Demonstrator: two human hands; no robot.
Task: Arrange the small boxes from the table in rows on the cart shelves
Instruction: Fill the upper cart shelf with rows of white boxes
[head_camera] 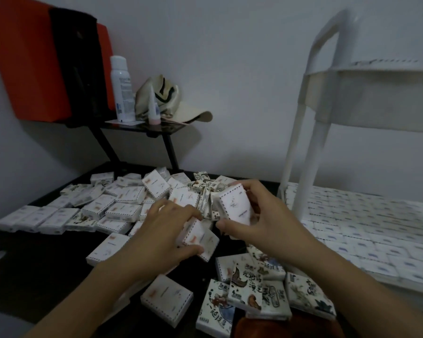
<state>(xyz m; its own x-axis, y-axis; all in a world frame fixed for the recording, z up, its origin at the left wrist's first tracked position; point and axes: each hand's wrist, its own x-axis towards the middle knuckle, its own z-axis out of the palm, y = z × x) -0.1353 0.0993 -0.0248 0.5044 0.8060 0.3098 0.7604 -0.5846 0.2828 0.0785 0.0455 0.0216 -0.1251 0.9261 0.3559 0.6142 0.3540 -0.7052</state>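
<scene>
Box [235, 203] upright in right grip [266, 215], second box [202, 240] in left grip [166, 230]

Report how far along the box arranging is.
Done: rows of boxes cover the lower cart shelf. In hand: the left hand grips one box, the right hand another box. Left: a loose pile on the table; the upper shelf's contents are hidden.

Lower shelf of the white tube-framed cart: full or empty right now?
Full where visible: rows of small white boxes cover the white tube-framed cart's lower shelf; its right end is out of frame.
</scene>
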